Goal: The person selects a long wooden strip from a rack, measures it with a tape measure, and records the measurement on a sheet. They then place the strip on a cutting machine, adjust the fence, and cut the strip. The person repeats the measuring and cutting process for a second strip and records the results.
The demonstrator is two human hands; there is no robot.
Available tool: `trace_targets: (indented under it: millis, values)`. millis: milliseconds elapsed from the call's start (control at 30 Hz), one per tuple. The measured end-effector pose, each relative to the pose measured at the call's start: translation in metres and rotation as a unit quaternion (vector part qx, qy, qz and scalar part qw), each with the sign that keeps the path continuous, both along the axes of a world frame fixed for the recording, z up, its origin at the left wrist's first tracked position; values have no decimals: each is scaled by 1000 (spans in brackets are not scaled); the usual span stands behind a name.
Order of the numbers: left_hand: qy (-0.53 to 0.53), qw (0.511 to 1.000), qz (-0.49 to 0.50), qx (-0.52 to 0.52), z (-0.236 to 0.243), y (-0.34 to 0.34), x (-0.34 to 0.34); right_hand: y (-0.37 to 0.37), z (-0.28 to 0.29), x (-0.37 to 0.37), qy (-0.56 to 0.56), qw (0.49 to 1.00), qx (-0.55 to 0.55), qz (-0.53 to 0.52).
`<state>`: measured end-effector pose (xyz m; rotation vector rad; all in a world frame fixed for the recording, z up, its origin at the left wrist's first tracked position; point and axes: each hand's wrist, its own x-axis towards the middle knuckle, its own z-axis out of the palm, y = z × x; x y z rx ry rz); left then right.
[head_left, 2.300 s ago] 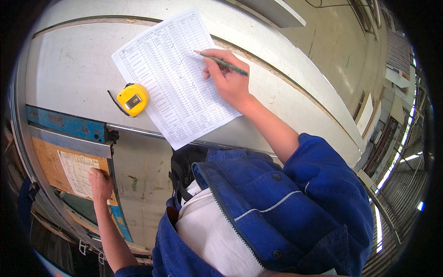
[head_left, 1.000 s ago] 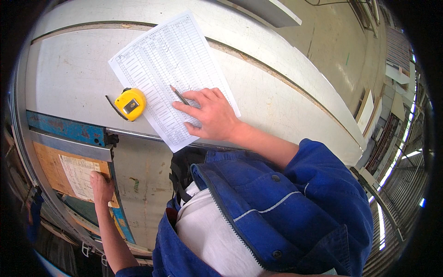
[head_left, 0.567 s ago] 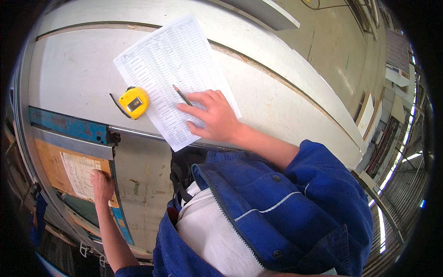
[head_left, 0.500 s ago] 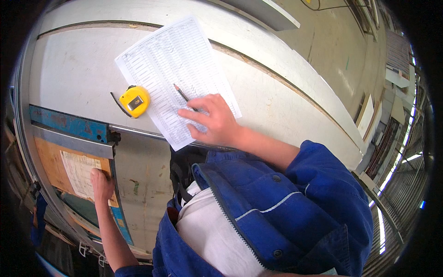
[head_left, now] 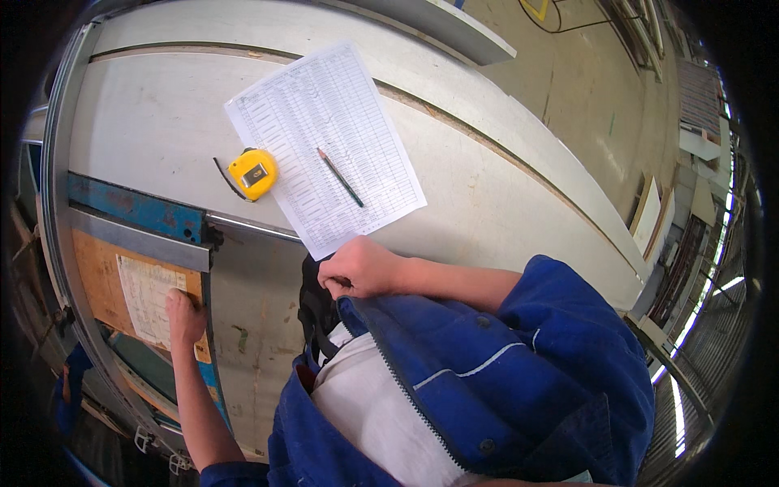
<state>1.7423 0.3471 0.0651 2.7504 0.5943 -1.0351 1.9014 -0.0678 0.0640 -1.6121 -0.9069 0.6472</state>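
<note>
My left hand (head_left: 187,316) is closed at the right edge of a wooden board (head_left: 93,268), over the side of a worn paper sheet (head_left: 138,292); its fingertips are hidden. Curled in front of my jacket's open zip, my right hand (head_left: 363,268) shows nothing in its fingers. Just beyond it lies a printed table sheet (head_left: 300,105) on a pale surface (head_left: 454,203). A dark pencil (head_left: 341,178) rests on this sheet, its tip pointing up and left. The yellow tape measure (head_left: 253,174) sits at the sheet's left edge, touching or overlapping it.
A blue metal bar (head_left: 134,206) and a grey strip (head_left: 142,239) run above the wooden board. A metal rod (head_left: 256,227) borders the near side of the pale surface. Long grooves cross that surface. A pale panel (head_left: 454,32) projects at the far side.
My right hand has let go of the pencil, leaving it on the sheet, and drawn back to my jacket. My left hand stays at the board. The whole view has shifted slightly.
</note>
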Motion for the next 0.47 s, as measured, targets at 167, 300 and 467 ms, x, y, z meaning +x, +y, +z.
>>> trace_targets:
  millis: [167,300,467]
  values:
    - [21,999,-23,14,-15,16,-9,3,2,-8,13,999,-31,2]
    - [13,1000,-22,-3,-15,14,-8,4,5,-15,23,998,-52,27]
    - [56,997,23,43,24,11,-19,12,24,-14,43,990,-105,81]
